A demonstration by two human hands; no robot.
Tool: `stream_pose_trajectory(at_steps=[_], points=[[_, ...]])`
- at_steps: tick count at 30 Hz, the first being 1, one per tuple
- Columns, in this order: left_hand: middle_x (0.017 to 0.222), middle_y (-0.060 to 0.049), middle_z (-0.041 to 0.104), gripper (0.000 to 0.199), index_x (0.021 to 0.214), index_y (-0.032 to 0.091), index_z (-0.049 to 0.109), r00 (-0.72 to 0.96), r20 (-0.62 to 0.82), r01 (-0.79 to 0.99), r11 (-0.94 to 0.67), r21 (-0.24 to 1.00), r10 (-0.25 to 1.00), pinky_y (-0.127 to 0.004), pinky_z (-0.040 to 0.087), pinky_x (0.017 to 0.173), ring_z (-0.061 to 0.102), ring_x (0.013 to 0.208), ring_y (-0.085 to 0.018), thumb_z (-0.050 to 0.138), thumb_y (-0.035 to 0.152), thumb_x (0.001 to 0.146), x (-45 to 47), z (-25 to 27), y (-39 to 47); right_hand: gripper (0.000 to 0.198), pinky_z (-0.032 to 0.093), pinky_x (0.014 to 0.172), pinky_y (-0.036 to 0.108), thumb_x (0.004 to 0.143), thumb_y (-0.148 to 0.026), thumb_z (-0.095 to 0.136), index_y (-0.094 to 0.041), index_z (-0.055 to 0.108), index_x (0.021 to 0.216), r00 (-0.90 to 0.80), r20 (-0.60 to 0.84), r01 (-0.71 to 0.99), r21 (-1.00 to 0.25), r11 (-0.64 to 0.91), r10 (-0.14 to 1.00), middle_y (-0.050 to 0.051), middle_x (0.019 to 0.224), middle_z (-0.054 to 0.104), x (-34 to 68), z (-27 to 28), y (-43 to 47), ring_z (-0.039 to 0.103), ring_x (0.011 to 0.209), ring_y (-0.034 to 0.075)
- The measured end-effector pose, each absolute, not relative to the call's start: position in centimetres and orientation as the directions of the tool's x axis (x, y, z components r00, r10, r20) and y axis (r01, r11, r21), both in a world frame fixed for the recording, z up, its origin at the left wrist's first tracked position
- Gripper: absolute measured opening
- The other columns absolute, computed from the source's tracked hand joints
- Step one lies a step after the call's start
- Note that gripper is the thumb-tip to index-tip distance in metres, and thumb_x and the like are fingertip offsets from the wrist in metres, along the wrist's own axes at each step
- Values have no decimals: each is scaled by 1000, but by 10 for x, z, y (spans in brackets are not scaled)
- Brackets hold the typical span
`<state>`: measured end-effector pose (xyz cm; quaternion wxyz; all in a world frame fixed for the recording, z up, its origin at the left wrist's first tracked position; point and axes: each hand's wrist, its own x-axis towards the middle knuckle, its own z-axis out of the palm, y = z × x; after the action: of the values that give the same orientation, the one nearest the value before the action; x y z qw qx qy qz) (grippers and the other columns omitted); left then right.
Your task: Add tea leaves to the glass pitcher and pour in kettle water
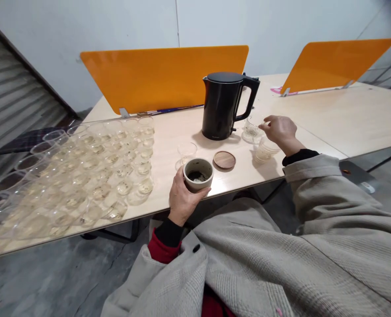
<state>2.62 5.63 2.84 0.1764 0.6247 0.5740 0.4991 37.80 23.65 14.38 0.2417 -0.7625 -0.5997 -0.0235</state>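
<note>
Left grip (181, 199) around a grey cup (198, 174); right grip (281, 130) pinching a ribbed glass (251, 130) beside the kettle (224, 105).

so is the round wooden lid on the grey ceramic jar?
No, the round wooden lid lies on the table beside the open grey ceramic jar.

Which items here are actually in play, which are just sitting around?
In play: left hand holding grey jar; right hand at ribbed glass; wooden lid.

Lying about: black kettle, rows of clear cups, orange dividers.
</note>
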Motion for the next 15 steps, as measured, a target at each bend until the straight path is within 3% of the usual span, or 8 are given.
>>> stream_pose_trajectory(at_steps=[3,6,10,13,15], points=[[145,-13,68,102,152,27,46,-160,436,551,-286,784,886,-55,54,117,68,135,-36,100,42,66,27,26,56,54,42,71,37,101,-61,55,-13,79,101,284,348,904,-407,-129,893,13,73,72,377,145,243,53,62,18],[145,-13,67,104,152,27,45,-160,447,560,-292,775,880,-54,54,117,67,135,-36,101,45,65,27,24,56,58,34,66,37,106,-52,43,-9,78,89,297,405,909,-398,-125,865,16,74,74,379,147,244,41,56,13],[145,-13,67,106,152,28,45,-155,449,559,-297,774,880,-55,55,116,67,135,-36,102,46,65,26,23,56,37,38,71,37,99,-32,55,-9,82,88,235,538,942,-333,-52,809,19,85,79,389,150,229,60,71,18],[144,-12,68,104,152,28,45,-148,451,557,-302,773,880,-54,55,116,67,134,-35,102,45,65,26,26,53,24,48,75,34,94,-20,63,-11,85,100,237,709,891,-431,142,664,13,85,79,388,151,201,71,78,19],[143,-12,68,104,151,28,46,-139,462,559,-315,767,876,-53,56,115,68,133,-35,102,43,66,26,27,51,25,53,68,32,95,-22,65,-12,84,106,279,778,789,-520,327,563,11,83,78,375,151,174,72,73,18]])
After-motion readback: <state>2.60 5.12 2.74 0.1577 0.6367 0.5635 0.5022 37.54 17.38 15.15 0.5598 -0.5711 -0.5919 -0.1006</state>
